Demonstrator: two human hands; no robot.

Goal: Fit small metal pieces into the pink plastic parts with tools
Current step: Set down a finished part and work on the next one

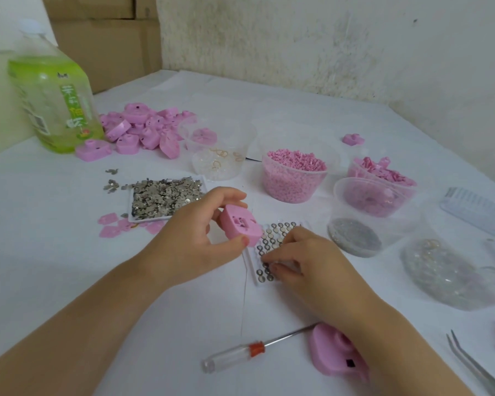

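A tray (131, 208) holds grey metal pieces (166, 198), a cup (293, 191) pink bits (296, 160), and a small tray (254, 277) metal rings (272, 234). Over the bench middle the left hand (192, 238) grips a pink part (240, 228), hollow face up, long axis toward the near right corner. The right hand (306, 261) rests its fingertips on the rings; pinching or not, I cannot tell.

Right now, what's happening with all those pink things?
A person is assembling by hand. The left grip holds a pink rounded plastic part. The right grip rests its fingertips on a white tray of small round metal pieces. A clear-handled screwdriver and metal tweezers lie unheld nearby.
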